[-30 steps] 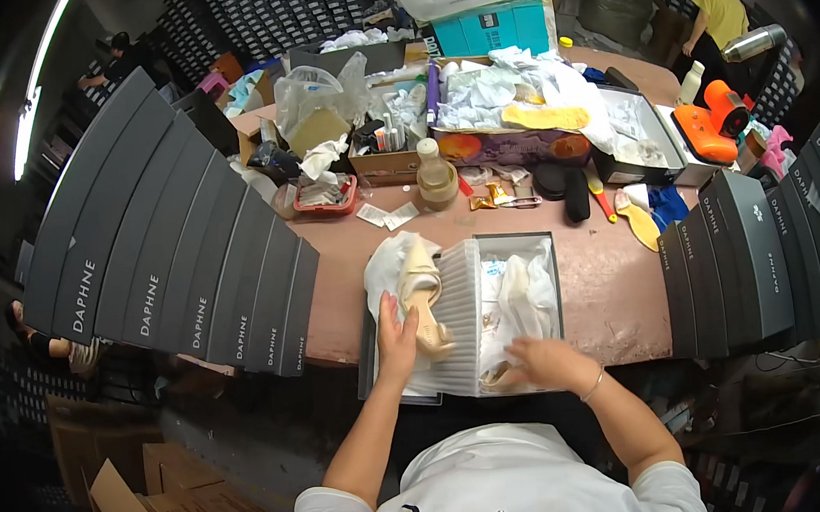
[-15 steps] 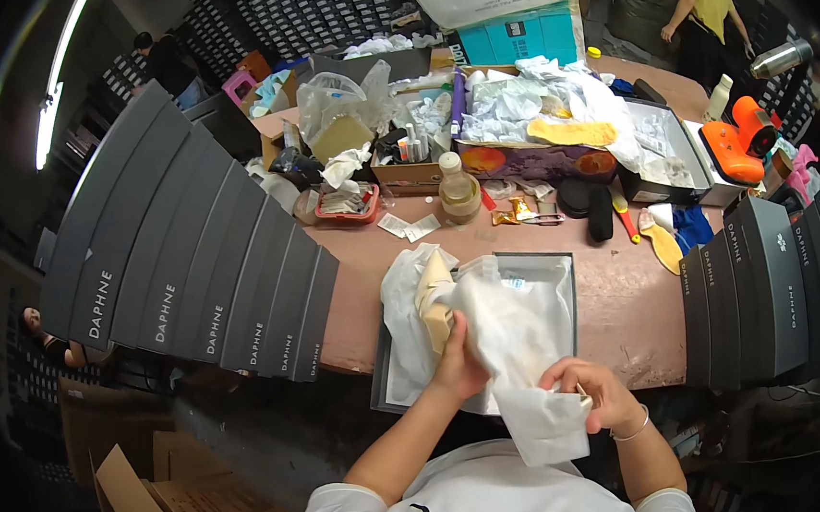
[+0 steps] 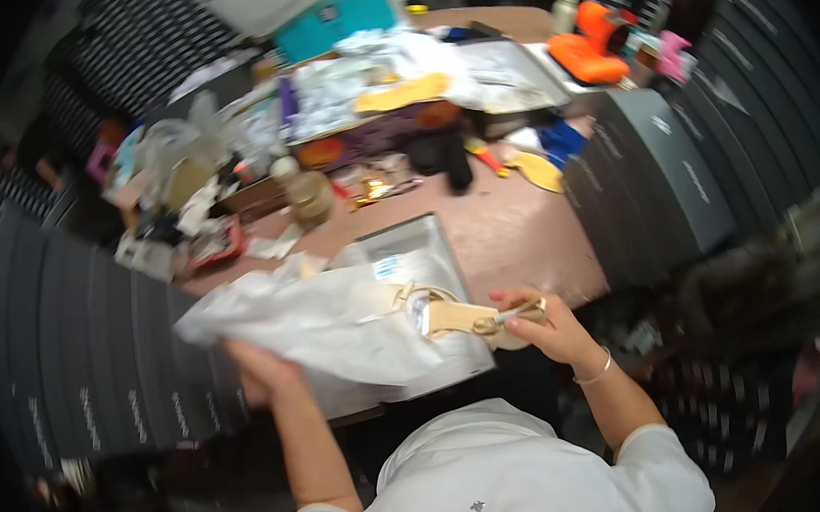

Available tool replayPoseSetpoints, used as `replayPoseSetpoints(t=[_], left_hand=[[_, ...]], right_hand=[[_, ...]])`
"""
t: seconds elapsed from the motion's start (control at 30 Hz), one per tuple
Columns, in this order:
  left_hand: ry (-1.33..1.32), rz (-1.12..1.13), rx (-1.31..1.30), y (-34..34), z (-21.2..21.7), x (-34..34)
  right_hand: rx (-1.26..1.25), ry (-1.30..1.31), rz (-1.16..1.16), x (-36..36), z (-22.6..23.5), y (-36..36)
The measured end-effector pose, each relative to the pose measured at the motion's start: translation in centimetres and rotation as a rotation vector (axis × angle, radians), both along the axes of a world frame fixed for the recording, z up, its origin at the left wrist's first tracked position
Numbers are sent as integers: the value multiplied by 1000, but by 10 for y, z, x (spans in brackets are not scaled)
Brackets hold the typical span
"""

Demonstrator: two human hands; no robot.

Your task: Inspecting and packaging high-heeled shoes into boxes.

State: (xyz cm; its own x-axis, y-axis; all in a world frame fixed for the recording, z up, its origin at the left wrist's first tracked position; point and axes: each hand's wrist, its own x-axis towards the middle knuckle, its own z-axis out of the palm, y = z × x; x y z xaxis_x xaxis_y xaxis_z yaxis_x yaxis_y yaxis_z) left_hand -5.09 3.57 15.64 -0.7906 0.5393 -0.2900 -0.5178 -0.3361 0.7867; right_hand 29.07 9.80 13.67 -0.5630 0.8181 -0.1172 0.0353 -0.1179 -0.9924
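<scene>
Right hand [image 3: 543, 327] closed around the heel end of a tan sandal [image 3: 463, 316], fingers wrapped over its strap; sandal lies roughly level, pointing left toward the tissue, just over the near right corner of the open grey shoebox [image 3: 424, 255]; left hand [image 3: 257, 372] gripping the lower left edge of a big crumpled sheet of white tissue paper [image 3: 324, 320], fingers mostly hidden under the sheet, so how tight the grip is cannot be told; tissue spreads across the box interior and touches the sandal's front end; box sits on the pinkish table [image 3: 514, 233] at its near edge; row of dark grey boxes [image 3: 102, 376] stacked left, another stack [image 3: 664, 178] right; clutter at the far side, including an orange object [image 3: 586, 50] and a teal box [image 3: 333, 16]; frame is motion-blurred.
</scene>
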Motion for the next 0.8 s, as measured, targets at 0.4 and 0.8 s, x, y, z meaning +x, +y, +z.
replayPoseSetpoints(t=[0.4,0.8], left_hand=[[524,-972,67,7,-100,95],[-231,-514,-121,-36,-36,133]], right_hand=[[551,-121,-480,-1,5,-44],[1080,-258,201,-104,-3,-12]])
